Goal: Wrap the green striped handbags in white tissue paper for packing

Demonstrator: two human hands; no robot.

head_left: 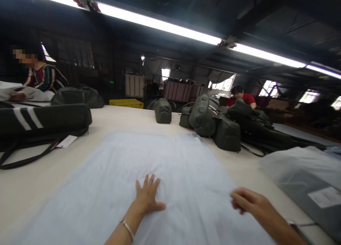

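A large pale blue translucent plastic sheet or bag (149, 156) lies flat on the cream work table (125, 120) in front of me. My left hand (147, 197) rests palm down on it with fingers spread; a thin bracelet circles the wrist. My right hand (249, 202) hovers at the sheet's right edge, fingers curled inward and slightly blurred; I see nothing clearly held in them.
A long dark bag with white stripes (39, 122) lies at the left. Several dark green bags (207, 118) are piled at the back right. A bagged grey item (311, 181) sits at the right. One person (39, 78) works at the far left, another (241, 97) behind the pile.
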